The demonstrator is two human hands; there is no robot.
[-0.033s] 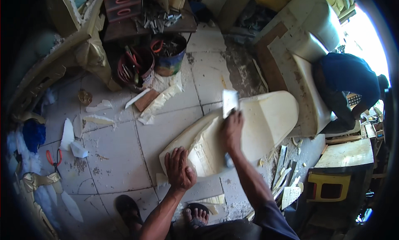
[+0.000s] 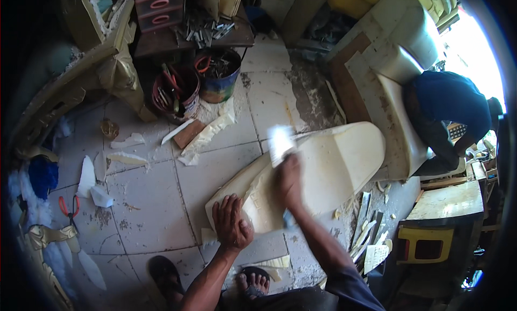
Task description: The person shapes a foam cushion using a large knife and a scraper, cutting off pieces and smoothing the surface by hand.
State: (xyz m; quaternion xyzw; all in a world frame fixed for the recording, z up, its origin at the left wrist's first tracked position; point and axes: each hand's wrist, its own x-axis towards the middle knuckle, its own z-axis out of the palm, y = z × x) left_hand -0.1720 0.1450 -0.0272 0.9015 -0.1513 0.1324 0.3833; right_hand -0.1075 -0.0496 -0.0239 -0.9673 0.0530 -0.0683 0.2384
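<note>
A long cream foam seat pad (image 2: 336, 149) lies slantwise on the tiled floor before me, its left end rough and cut into. My left hand (image 2: 232, 222) rests flat on that left end, fingers stretched out. Over the middle of the pad, my right hand (image 2: 290, 179) is closed round a flat, pale, rectangular tool (image 2: 280, 144), smeared by motion. The tool's broad end sticks out beyond the fist, and a bluish end (image 2: 289, 219) shows on the near side. Its exact kind I cannot make out.
Foam offcuts (image 2: 207, 134) and red-handled scissors (image 2: 69, 207) lie on the floor to the left. Two tool buckets (image 2: 219, 85) stand at the back. A person in blue (image 2: 452, 101) bends beside a large pale seat (image 2: 385, 79) at right. A yellow stool (image 2: 425, 243) is near right.
My right hand and the flat tool have moved a little to the left across the foam pad. My left hand stays on the pad's left end.
</note>
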